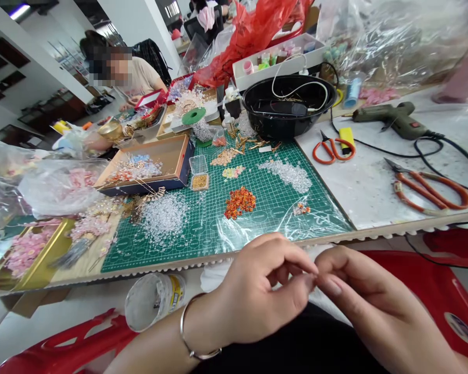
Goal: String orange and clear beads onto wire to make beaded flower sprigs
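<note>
- Fingertips meet above a black-clad lap (304, 340): the fingers (296, 255) of the left hand (257, 291) and the right hand (359, 291) press together in a pinch, tip to tip, on the near side of the surface (362, 198); whether they grip a piece is too small to tell.
- Nearest the fingers, a small cluster of orange and clear beads (301, 209) lies on the green cutting mat (210, 223), beyond the fingertips and apart from them.
- Orange beads (239, 202) sit in a loose pile left of that cluster, beyond the left hand.
- Clear beads form two heaps on the mat: a large pile (164, 221) at left and a smaller pile (290, 174) at right, behind the cluster.
- A small clear box (198, 165) stands open left of the orange pile, gold beads (200, 181) in one half.
- Right of the mat, orange-handled pliers (429, 189), smaller cutters (333, 149) and a glue gun (401, 119) rest on the white part of the surface.
- Behind the mat stands a black bowl (288, 123), a white cable (323, 89) looped over it.
- In the background, another person (146, 72) in a light shirt leans toward a red box (151, 99).
</note>
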{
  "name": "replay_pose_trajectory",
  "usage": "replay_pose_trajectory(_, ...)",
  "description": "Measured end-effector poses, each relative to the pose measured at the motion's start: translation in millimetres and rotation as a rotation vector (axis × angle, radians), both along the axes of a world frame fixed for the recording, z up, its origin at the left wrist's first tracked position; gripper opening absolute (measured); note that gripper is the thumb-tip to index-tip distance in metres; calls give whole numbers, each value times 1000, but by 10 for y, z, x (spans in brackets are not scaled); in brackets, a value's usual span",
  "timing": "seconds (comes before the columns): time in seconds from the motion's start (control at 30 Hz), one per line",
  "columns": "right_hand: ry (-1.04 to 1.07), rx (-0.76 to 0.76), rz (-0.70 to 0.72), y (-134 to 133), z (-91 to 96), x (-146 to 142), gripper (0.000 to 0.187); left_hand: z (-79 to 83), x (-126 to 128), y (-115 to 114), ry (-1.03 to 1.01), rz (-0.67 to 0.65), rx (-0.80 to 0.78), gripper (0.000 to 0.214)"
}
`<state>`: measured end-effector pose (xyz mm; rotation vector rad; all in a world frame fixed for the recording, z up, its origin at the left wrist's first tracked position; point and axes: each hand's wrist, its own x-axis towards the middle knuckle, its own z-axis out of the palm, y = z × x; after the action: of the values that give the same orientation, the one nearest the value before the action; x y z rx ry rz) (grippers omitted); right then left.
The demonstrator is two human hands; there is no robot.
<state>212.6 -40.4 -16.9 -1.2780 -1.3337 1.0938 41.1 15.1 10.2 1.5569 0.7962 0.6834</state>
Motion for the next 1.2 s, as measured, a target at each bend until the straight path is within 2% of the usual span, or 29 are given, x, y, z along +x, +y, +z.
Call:
replay_pose_trajectory(0.07,31,-114,84,11,-26,2,27,49,-91,4,140,-50,264,7)
replay_pose_trajectory(0.1,39,-167,117,18,-42,2,29,63,-133,11,169,-74,334,8)
replay_pose_trajectory(0.17,54,-247,162,33,-78,3,33,62,-209,51,190,-114,372,9)
replay_pose_trajectory(0.23,80,-288,160,45,-115,7,37,7,-274,150,225,-98,385,8)
replay_pose_trajectory(0.3,121,-311,121,52,-157,16,37,-113,-326,318,337,15,472,11)
replay_pose_trajectory(0.37,179,-331,89,55,-203,27,35,-284,-356,529,547,169,635,17)
replay_pose_trajectory(0.43,227,-350,91,62,-246,34,34,-463,-361,726,759,182,740,20)
replay_pose_trajectory(0.53,225,-361,103,86,-283,39,32,-651,-324,899,865,149,773,22)
replay_pose_trajectory(0.6,197,-353,122,110,-282,43,32,-695,-291,928,887,135,775,23)
replay_pose_trajectory(0.83,184,-389,181,174,-241,52,37,-592,-237,979,907,65,750,17)
replay_pose_trajectory(1.03,304,-434,108,162,-319,53,38,-542,-169,973,880,-17,724,14)
replay_pose_trajectory(1.2,396,-441,82,143,-336,26,37,-517,-168,890,870,56,709,16)
